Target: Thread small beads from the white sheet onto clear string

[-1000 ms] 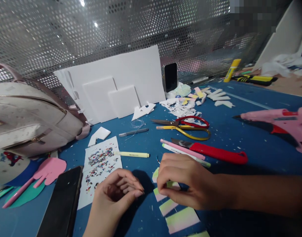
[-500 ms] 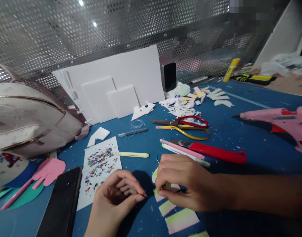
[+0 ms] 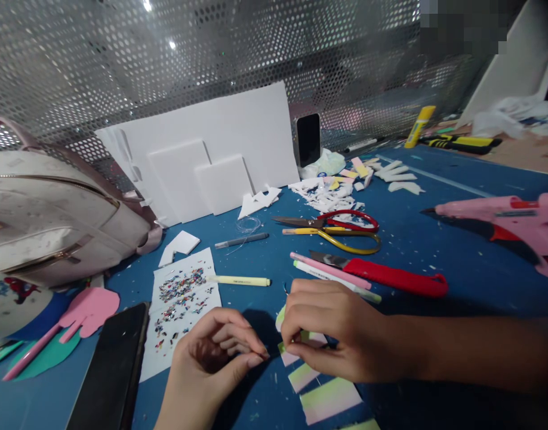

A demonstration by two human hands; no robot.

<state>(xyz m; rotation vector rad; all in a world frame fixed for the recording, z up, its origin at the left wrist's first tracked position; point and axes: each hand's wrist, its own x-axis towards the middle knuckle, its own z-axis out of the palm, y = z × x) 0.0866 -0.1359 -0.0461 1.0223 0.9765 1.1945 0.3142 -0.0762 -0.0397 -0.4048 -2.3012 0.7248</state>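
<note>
Prob. fine fingerwork | our LH [image 3: 215, 352] left of green-pink card-like rectangular strips [image 3: 330, 401], RH [image 3: 334, 334] over them | fingertips pinched, contents unclear | nxt likely needs steadiness

head view | worn on head | faces forward, down | hands [image 3: 334, 331] near | mesh wall [image 3: 122, 77] beyond

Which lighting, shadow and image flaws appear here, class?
Head view: bright spots show on the perforated grey metal panel; head view: dark shadow on the blue table beside the bare left hand; head view: pixelated blocks at upper right.
</note>
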